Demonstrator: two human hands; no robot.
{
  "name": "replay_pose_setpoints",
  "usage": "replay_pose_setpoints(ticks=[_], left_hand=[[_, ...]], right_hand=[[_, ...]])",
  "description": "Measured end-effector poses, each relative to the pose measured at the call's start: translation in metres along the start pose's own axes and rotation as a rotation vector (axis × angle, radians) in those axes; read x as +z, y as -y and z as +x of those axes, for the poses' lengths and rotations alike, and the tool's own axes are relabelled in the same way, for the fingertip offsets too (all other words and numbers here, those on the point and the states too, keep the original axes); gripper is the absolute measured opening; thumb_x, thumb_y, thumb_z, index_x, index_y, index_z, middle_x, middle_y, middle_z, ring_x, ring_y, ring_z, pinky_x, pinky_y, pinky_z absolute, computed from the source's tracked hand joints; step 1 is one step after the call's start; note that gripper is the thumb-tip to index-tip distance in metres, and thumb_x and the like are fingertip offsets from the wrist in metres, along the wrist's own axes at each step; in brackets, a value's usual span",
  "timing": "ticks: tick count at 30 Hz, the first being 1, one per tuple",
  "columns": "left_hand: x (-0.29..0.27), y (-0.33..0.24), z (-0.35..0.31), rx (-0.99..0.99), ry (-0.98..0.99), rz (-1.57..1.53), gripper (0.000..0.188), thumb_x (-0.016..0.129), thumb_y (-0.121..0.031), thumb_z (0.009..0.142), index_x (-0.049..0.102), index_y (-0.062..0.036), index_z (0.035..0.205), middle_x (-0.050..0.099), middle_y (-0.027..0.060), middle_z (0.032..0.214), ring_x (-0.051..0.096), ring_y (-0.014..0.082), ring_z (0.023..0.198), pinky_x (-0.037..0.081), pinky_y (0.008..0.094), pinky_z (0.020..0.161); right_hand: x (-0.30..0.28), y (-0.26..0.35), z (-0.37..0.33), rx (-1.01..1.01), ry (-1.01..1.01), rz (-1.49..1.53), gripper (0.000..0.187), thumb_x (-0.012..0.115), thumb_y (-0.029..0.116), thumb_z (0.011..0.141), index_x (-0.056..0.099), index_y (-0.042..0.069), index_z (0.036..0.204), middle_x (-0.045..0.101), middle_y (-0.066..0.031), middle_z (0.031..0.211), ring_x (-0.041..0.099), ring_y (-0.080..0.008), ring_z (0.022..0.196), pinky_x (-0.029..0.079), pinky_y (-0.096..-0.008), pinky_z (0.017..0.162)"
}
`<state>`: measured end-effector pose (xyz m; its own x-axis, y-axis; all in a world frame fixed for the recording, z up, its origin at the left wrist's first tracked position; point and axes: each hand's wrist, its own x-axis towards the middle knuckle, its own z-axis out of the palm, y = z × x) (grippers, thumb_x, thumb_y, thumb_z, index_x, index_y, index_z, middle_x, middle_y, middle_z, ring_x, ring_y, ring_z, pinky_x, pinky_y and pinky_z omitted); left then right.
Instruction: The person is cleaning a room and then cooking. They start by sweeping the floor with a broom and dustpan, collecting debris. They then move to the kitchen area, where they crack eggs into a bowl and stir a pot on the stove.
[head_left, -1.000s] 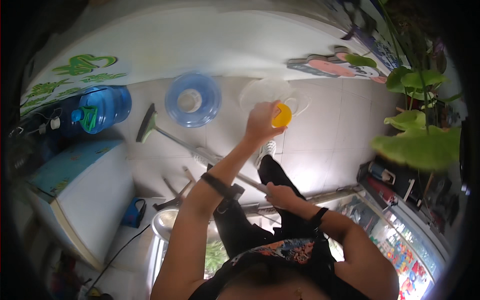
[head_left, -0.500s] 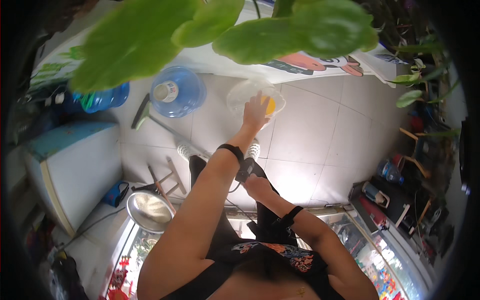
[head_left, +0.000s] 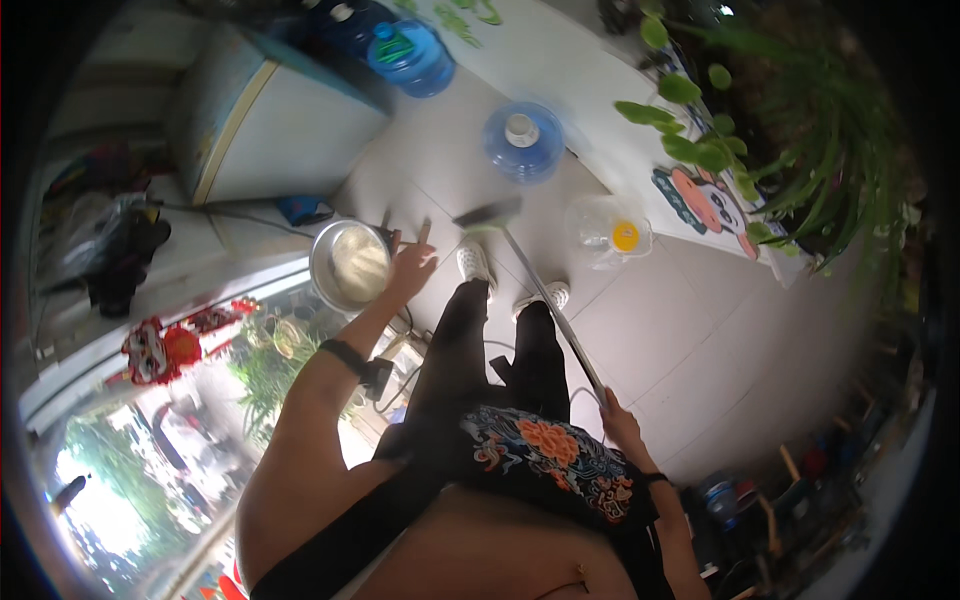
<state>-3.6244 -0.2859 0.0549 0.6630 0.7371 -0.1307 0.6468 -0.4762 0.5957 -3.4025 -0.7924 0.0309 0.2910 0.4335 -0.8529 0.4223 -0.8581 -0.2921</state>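
Evidently, right hand (head_left: 622,428) has long-handled floor tool (head_left: 577,350) gripped; left hand (head_left: 408,270), fingers loosely spread, is beside metal pan (head_left: 320,272); yellow-lidded container (head_left: 623,235), far right, stands unheld.

A long grey-handled broom (head_left: 573,342) slants, dark head foremost, right of a round metal bowl (head_left: 321,266), pale inside.

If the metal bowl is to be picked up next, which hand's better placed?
Left, most likely. The left hand is close beside the metal bowl and looks empty; the right hand grips the grey pole, across the legs from the bowl.
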Motion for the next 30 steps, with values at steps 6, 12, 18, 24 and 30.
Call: replay_pose_setpoints(ticks=[6,12,18,24,30], left_hand=[[-0.017,0.016,-0.055,-0.374,-0.067,-0.084,0.024,0.059,-0.019,0.086,0.063,-0.0047,0.105,0.068,0.0083,0.091,0.066,0.0164,0.076,0.052,0.0279,0.071],[0.029,0.017,-0.083,-0.637,-0.112,-0.520,0.023,0.054,-0.019,0.090,0.063,-0.0060,0.107,0.067,0.0030,0.090,0.064,0.0114,0.077,0.048,0.0244,0.063],[0.036,-0.021,-0.140,-0.601,-0.193,-0.628,0.024,0.050,-0.017,0.090,0.062,-0.0040,0.107,0.065,0.0045,0.086,0.064,0.0118,0.077,0.049,0.0256,0.065],[0.059,-0.017,-0.205,-0.901,-0.251,-0.770,0.027,0.050,-0.019,0.090,0.062,-0.0063,0.110,0.066,0.0035,0.092,0.063,0.0123,0.082,0.048,0.0275,0.072],[0.079,-0.013,-0.203,-1.021,-0.322,-1.047,0.030,0.051,-0.025,0.091,0.059,-0.0071,0.113,0.065,0.0023,0.096,0.063,0.0121,0.084,0.046,0.0268,0.071]], right_hand=[[-0.034,-0.080,-0.020,-0.240,-0.118,0.085,0.057,0.049,0.036,0.090,0.027,0.027,0.141,0.063,-0.0270,0.088,0.061,-0.0447,0.083,0.048,-0.0502,0.069],[-0.149,0.072,0.063,-0.391,-0.191,-0.195,0.050,0.045,0.034,0.091,0.032,0.027,0.139,0.061,-0.0275,0.076,0.061,-0.0453,0.073,0.049,-0.0518,0.063],[-0.211,0.299,0.202,-0.558,-0.031,-0.190,0.050,0.046,0.036,0.092,0.036,0.024,0.139,0.065,-0.0184,0.082,0.062,-0.0316,0.058,0.051,-0.0416,0.055],[-0.198,0.413,0.206,-0.502,-0.019,-0.500,0.050,0.044,0.031,0.091,0.035,0.022,0.139,0.063,-0.0199,0.082,0.059,-0.0309,0.063,0.048,-0.0424,0.058],[-0.275,0.304,0.236,-0.610,-0.193,-0.783,0.052,0.039,0.032,0.089,0.032,0.023,0.140,0.063,-0.0232,0.102,0.060,-0.0400,0.095,0.047,-0.0482,0.084]])
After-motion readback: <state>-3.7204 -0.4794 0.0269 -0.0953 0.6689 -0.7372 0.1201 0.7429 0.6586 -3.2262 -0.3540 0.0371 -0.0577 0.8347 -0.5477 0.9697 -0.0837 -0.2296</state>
